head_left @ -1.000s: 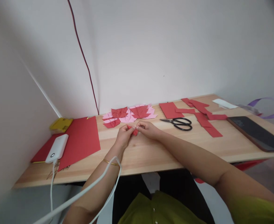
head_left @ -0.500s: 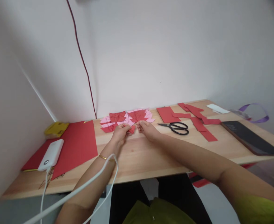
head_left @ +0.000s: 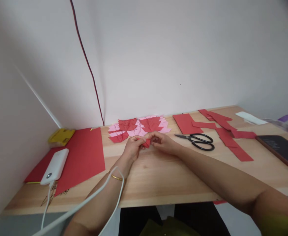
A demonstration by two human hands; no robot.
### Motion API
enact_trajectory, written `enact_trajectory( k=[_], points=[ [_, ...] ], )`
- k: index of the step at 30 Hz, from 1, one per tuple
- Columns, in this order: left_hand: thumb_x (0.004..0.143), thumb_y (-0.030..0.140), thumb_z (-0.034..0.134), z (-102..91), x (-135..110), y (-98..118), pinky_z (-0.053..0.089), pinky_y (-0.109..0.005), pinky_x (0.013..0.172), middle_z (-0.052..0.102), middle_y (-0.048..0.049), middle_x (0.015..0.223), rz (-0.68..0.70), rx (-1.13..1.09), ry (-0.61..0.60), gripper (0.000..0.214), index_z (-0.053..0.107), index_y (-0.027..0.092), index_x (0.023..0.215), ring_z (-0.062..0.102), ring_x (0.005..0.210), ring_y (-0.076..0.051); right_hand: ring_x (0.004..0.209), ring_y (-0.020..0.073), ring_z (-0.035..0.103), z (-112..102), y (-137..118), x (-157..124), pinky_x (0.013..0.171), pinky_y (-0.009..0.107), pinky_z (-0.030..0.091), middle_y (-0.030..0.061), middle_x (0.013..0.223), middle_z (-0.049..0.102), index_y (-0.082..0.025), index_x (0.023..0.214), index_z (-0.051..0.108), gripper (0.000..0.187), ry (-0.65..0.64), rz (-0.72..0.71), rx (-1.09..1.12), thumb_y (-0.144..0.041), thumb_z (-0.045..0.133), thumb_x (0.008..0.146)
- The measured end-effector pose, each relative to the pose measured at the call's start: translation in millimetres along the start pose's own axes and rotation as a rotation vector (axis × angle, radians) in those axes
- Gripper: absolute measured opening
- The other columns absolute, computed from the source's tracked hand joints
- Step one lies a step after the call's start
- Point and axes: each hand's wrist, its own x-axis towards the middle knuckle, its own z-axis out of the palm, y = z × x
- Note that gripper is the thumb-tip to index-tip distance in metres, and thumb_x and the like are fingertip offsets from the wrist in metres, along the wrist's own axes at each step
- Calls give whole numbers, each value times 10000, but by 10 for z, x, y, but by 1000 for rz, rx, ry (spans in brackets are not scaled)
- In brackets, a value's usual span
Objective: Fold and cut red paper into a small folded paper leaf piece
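Note:
Between my hands is a small red folded paper piece [head_left: 147, 143], pointed at its lower edge. My left hand [head_left: 132, 147] pinches its left side with thumb and forefinger. My right hand [head_left: 165, 143] has its fingers closed at the paper's upper right corner, the other fingers curled in. Just behind the hands lie pink folded papers [head_left: 165, 124] and red folded papers [head_left: 127, 124], grouped in rows. Black-handled scissors [head_left: 195, 141] rest to the right of my right hand, blades pointing left.
Red paper strips [head_left: 234, 147] and a red rectangle [head_left: 185, 123] lie at the right, near a dark phone [head_left: 281, 150]. Large red sheets [head_left: 85, 154] lie left under a white power bank [head_left: 55, 165]. Its white cable [head_left: 85, 200] crosses over my left forearm. A yellow packet [head_left: 62, 137] sits behind.
My right hand has moved in to the red folded paper, closing the gap between the hands. The camera view has shifted, so the table's right end is partly out of frame.

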Motion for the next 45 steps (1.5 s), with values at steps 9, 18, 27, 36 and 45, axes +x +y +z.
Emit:
enact_trajectory(
  k=[9,18,27,36,45],
  points=[
    [590,222,730,1,-49,14,484,-261,535,672,-55,621,-31,-29,-65,156,631,106,627,599,532,-132,652,95,520,51,-112,-47,618,239,427,12,825,605,-177,882,563,131,46,-59,-14,-233,625,781],
    [582,233,743,47,-82,-11,516,-282,576,676,-49,664,-6,1,-94,156,646,115,611,617,592,-145,677,110,546,45,-67,-52,624,237,436,30,794,627,-171,793,592,98,80,-150,-140,-263,606,825],
    [543,246,790,93,-122,14,524,-292,606,682,-48,664,-39,-51,-66,214,652,112,639,630,608,-150,679,110,558,11,-62,-46,637,239,460,27,793,636,-172,810,597,80,100,-174,-166,-250,594,826],
    [565,246,767,92,-126,19,531,-295,604,675,-51,659,-48,-67,-75,191,649,111,628,630,619,-153,642,112,566,0,-154,-57,611,238,457,31,761,654,-168,779,589,217,115,-82,-158,-369,577,860],
    [569,277,782,84,-125,7,529,-286,593,664,-51,653,-48,-36,-84,237,621,115,633,629,613,-153,667,125,583,-2,-157,-53,640,261,474,35,771,655,-169,780,590,256,100,-58,-122,-416,589,846]
  ],
)
